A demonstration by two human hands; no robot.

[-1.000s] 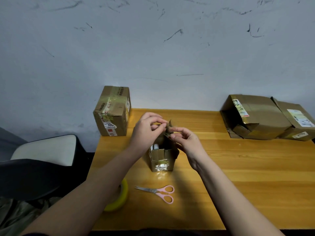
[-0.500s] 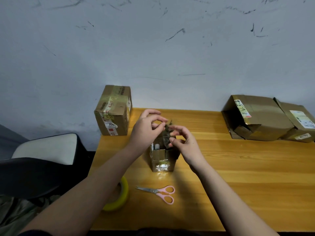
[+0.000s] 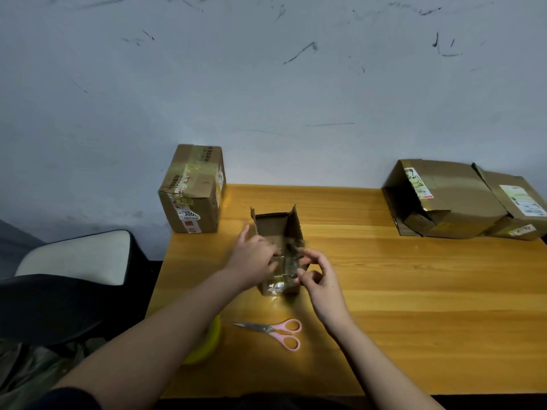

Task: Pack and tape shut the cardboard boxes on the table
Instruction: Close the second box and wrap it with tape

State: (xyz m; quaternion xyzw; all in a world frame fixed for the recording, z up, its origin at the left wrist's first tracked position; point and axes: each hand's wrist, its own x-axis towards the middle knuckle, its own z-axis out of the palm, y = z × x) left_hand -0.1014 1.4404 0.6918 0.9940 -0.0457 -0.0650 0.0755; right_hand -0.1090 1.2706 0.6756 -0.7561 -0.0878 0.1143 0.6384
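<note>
Fingers of the left hand point(image 3: 254, 258) reach over the near edge of the small open box point(image 3: 279, 255), resting on it, though blur hides whether they actually pinch anything; the right hand point(image 3: 318, 276) curls thumb and fingertips at the box's right near corner, seemingly nipping a flap or a scrap of tape. That box sits a little left of the middle of the table point(image 3: 414, 306), two flaps upright at the back. Plenty of bare wood runs toward the right edge. Pink scissors point(image 3: 275, 331) lie near the front edge just beside the right forearm, and a yellow tape roll point(image 3: 207, 341) peeks out under the left forearm at the left edge. A taped box point(image 3: 194, 189) stands at the far left corner; two more boxes point(image 3: 461, 199) lean together at the far right corner. A second ago both hands pinched something above the box; now they're down on it and the back flaps show.
</note>
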